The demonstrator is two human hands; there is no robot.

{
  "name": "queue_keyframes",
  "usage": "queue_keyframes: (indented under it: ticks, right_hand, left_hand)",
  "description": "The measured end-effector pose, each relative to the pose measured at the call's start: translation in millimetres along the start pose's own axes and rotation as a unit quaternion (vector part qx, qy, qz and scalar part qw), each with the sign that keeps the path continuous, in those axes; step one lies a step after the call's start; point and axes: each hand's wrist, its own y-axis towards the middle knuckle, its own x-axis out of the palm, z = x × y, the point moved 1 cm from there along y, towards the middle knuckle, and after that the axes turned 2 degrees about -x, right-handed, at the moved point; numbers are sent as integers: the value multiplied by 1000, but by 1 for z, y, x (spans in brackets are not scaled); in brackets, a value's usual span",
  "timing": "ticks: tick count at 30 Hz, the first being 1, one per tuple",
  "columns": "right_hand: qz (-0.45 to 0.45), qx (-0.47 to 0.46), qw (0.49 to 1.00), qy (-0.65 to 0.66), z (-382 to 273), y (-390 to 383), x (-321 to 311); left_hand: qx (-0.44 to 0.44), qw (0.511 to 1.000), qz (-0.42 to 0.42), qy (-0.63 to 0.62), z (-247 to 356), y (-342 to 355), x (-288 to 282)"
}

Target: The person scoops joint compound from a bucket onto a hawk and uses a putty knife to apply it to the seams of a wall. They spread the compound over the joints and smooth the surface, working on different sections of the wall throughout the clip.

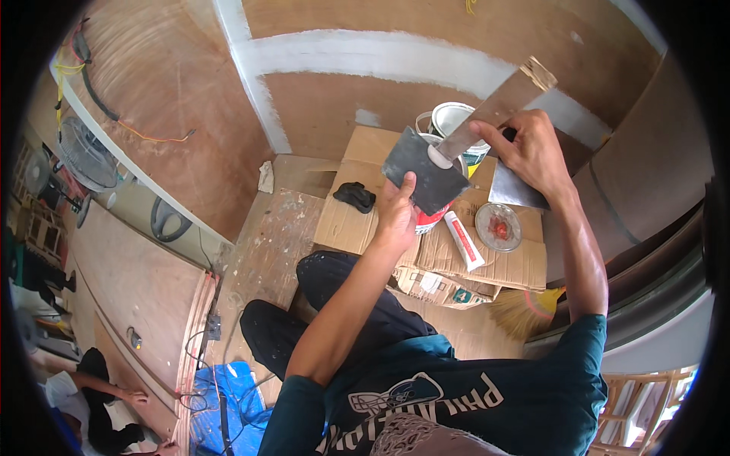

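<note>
My left hand [398, 213] grips a dark square spreader plate [427, 176] by its lower left edge, thumb on top. In my right hand [532, 148] is a flat wooden stick [494, 106], pinched between thumb and fingers and slanting down to the plate. A pale blob of putty [439, 156] sits on the plate at the stick's lower end. Under the plate, partly hidden, stands a red can [430, 220]. A white tube [464, 242] and a round clear dish [499, 226] with red paste lie on the cardboard box. Below my right wrist is a grey metal sheet [517, 187].
Behind the plate stands an open white bucket [450, 118]. A black cloth or glove [354, 196] lies on the cardboard [346, 228]. A straw broom [525, 310] is at the right, dark rolled sheets [639, 167] beside it. Another person [95, 403] sits at the lower left.
</note>
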Motion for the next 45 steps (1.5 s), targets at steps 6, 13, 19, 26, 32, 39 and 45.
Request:
queue_keyframes:
  ticks: [6,13,19,26,32,39,45]
  right_hand:
    - [-113,31,992,34,51,25,60]
    - [81,328,871,357,122,-69,47]
    - [119,511,438,731,270,-298,89]
    - [134,521,602,591,157,-288,59]
    - [-79,183,975,-100,149,-205,60]
    - [-143,-56,981,-116,212,-191,99]
    - [-136,-63,981,-121,221,-186,111]
  left_hand:
    - [-35,999,2,-37,27,-5,-36]
    - [-90,990,98,-56,41,-41,-64]
    - [-98,982,142,-75,40,-93,-122]
    - [-192,965,161,-82,-19,-113,-140]
    - [-216,974,61,27,-67,-119,-128]
    - [-221,973,55,-32,-66,-119,-132]
    - [-207,976,63,-32,-65,-117,-142]
